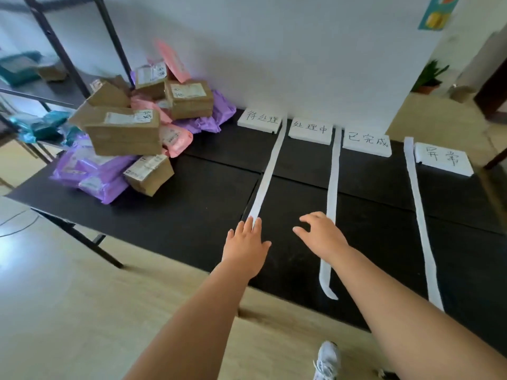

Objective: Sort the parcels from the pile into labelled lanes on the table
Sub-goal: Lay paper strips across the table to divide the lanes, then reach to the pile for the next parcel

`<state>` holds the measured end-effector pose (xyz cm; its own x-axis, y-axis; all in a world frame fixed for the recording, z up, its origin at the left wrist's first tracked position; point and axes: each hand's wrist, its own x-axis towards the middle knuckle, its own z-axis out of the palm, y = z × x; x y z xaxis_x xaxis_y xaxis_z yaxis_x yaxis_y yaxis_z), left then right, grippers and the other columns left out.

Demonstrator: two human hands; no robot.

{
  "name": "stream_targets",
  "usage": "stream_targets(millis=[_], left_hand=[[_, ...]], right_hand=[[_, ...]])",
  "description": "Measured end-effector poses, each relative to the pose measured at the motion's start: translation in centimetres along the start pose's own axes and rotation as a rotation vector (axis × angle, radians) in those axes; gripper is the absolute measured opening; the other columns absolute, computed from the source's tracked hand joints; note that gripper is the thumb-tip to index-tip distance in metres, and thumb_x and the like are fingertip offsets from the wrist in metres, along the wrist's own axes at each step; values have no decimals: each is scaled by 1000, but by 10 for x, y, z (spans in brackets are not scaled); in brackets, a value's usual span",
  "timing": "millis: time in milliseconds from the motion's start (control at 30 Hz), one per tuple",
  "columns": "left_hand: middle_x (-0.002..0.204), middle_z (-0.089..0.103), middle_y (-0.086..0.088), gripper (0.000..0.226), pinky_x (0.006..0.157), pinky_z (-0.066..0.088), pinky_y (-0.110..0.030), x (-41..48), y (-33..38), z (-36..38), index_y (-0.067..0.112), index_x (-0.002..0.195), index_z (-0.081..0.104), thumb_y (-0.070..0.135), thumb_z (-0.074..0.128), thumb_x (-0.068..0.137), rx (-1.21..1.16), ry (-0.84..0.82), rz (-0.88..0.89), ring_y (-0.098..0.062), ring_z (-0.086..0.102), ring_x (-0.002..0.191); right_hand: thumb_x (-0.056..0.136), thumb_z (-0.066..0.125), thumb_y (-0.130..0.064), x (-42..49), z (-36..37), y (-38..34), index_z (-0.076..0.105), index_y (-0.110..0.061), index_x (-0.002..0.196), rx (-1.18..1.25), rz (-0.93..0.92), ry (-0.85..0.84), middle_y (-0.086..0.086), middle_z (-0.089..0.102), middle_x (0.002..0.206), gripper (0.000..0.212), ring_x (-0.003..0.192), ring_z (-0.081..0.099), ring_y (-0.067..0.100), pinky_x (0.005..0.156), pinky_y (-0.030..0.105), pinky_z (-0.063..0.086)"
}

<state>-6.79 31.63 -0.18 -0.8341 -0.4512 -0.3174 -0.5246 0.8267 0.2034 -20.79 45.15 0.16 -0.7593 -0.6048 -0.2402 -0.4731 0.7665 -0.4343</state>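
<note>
A pile of parcels, brown cardboard boxes with pink and purple mailer bags, lies at the far left of the black table. Three white paper strips, such as the left strip, divide the table into lanes. Several white label blocks with handwritten characters, such as the leftmost label block, stand along the wall. My left hand is flat, its straight fingers touching the near end of the left strip. My right hand hovers with relaxed, spread fingers beside the middle strip and holds nothing.
A black metal shelf with teal bags and boxes stands at the left behind the pile. A potted plant sits at the far right. The wall runs along the table's back edge. My white shoe is on the wooden floor.
</note>
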Motion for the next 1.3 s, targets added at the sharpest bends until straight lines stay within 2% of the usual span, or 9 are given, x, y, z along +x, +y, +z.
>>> stream_targets(millis=[267, 367, 567, 733, 933, 1100, 1200, 1300], left_hand=[[166, 1, -6, 66, 124, 11, -45, -23, -95, -33, 19, 159, 3, 42, 35, 105, -11, 51, -111, -27, 3, 153], [166, 4, -4, 65, 124, 13, -45, -17, -122, -49, 18, 158, 5, 42, 36, 105, 10, 87, -133, -27, 6, 152], [166, 4, -4, 64, 123, 13, -46, 2, -168, -81, 19, 158, 6, 40, 36, 106, 92, 130, -174, -27, 6, 152], [166, 9, -4, 62, 124, 13, -44, 17, -203, -100, 19, 158, 11, 38, 38, 105, 31, 236, -231, -24, 7, 152], [163, 19, -4, 58, 123, 16, -41, 36, -257, -124, 18, 156, 19, 34, 42, 104, -6, 341, -248, -24, 15, 151], [164, 14, -3, 59, 123, 12, -39, 69, -319, -155, 19, 155, 17, 31, 44, 104, -56, 414, -203, -22, 11, 152], [165, 13, -2, 58, 122, 9, -37, 86, -360, -176, 18, 156, 17, 31, 41, 105, -92, 470, -159, -21, 8, 152], [164, 15, -4, 58, 123, 11, -39, 103, -398, -194, 15, 156, 19, 32, 40, 104, -183, 520, -191, -22, 8, 152]], right_hand=[[101, 53, -33, 6, 26, -96, 47, -19, 145, -36, -113, -47, 1, 40, 149, 47, 126, 49, 20, 92, 32, 46], [101, 54, -33, 28, 29, -124, 47, -19, 145, -33, -151, -60, 1, 42, 147, 47, 127, 49, 20, 96, 33, 47], [100, 54, -36, 75, 33, -161, 46, -22, 145, 45, -191, -92, 0, 41, 149, 48, 122, 53, 20, 93, 33, 47], [100, 54, -38, 109, 36, -193, 44, -22, 146, 37, -210, -108, 2, 40, 149, 49, 123, 54, 22, 88, 32, 47], [100, 55, -38, 133, 43, -255, 43, -22, 148, 72, -247, -115, 2, 42, 150, 52, 130, 50, 22, 100, 37, 46], [100, 54, -42, 162, 63, -322, 41, -23, 149, 149, -173, -51, 3, 45, 148, 54, 129, 51, 21, 98, 35, 44], [99, 53, -45, 175, 79, -360, 38, -23, 150, 236, -96, -36, 4, 46, 148, 57, 130, 50, 20, 100, 35, 43], [99, 52, -47, 184, 91, -393, 35, -22, 152, 303, -5, -18, 4, 46, 149, 61, 132, 49, 20, 104, 38, 42]])
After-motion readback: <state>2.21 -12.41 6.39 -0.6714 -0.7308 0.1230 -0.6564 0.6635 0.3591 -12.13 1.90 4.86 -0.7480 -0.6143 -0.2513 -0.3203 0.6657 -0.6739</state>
